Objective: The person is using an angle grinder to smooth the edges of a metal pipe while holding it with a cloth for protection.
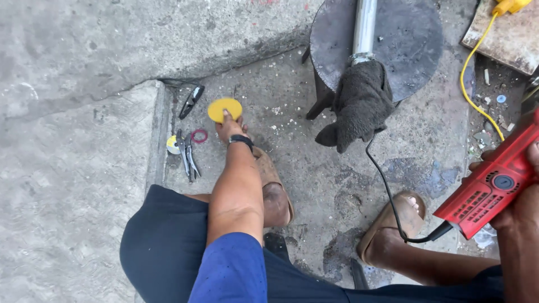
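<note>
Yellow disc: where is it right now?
Head view, left of centre: the yellow disc lies on the concrete floor under the left hand fingertips, right of the safety glasses, above the pliers and red ring.

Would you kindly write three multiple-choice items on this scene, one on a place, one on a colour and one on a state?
1. Where do the pliers lie?
A. on the round metal plate
B. on the ground beside the concrete step
C. on the person's lap

2. What colour is the disc under the left hand?
A. yellow
B. green
C. white

3. What is the right hand doing?
A. resting empty
B. gripping the red power tool
C. lifting the dark rag

Answers: 1 B, they lie by the step's edge; 2 A, the disc shows yellow at the fingertips; 3 B, the fingers wrap the tool's body.
</note>
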